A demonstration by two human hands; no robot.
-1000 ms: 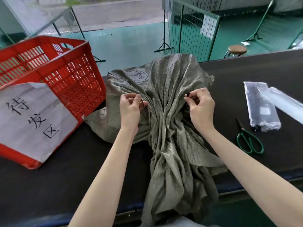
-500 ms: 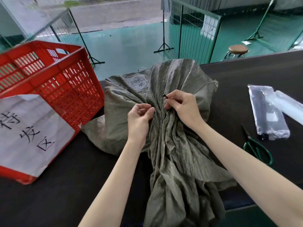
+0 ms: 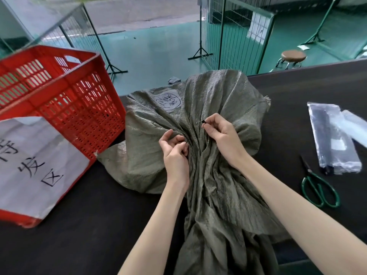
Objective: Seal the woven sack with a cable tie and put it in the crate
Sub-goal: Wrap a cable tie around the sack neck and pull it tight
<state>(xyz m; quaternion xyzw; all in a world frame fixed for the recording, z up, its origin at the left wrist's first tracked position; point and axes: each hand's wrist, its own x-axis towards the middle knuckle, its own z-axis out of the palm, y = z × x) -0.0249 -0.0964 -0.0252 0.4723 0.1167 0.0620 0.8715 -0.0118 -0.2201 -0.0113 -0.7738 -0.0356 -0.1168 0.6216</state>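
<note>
1. Left hand [image 3: 174, 150] and right hand [image 3: 219, 132] each pinch an end of the black cable tie [image 3: 203, 121] at the woven sack [image 3: 218, 175] neck.
2. Sack lies on black table [image 3: 79, 225], right of red crate [image 3: 65, 100]; scissors [image 3: 317, 187] far right, green floor [image 3: 158, 50] beyond.

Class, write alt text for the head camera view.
Two bare hands, left hand and right hand, pinch a black cable tie at the gathered neck of a grey-green woven sack on a dark table, a red crate left.

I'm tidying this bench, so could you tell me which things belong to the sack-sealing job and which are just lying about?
In use: sack, cable tie, red crate, left hand, right hand.
Lying about: scissors, plastic packets, stool.
</note>
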